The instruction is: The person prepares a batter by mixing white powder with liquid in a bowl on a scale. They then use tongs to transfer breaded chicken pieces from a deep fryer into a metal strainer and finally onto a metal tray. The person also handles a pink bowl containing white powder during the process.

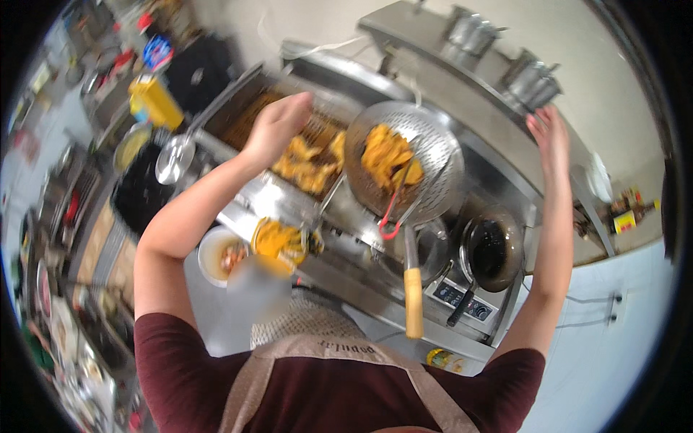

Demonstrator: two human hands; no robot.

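My left hand [282, 125] is raised above the deep fryer [238, 127], fingers close together, and nothing shows in it. Battered, fried pieces [308, 168] lie in the fryer below it. My right hand [549, 132] is lifted, empty, with its fingers slightly apart, near a metal pot [533, 81] on the shelf. Between my hands rests a perforated metal skimmer [441, 143] with a wooden handle [413, 303] pointing towards me. Golden fried pieces [385, 154] sit in it, and tongs with a red bend [389, 230] lie across them.
A pan of dark liquid [490, 249] stands at the right above a control panel [463, 299]. Near me are a container of orange batter [276, 238] and a white bowl [204, 257] holding liquid and pieces. A yellow carton [157, 103] and a black bin [138, 197] are at left.
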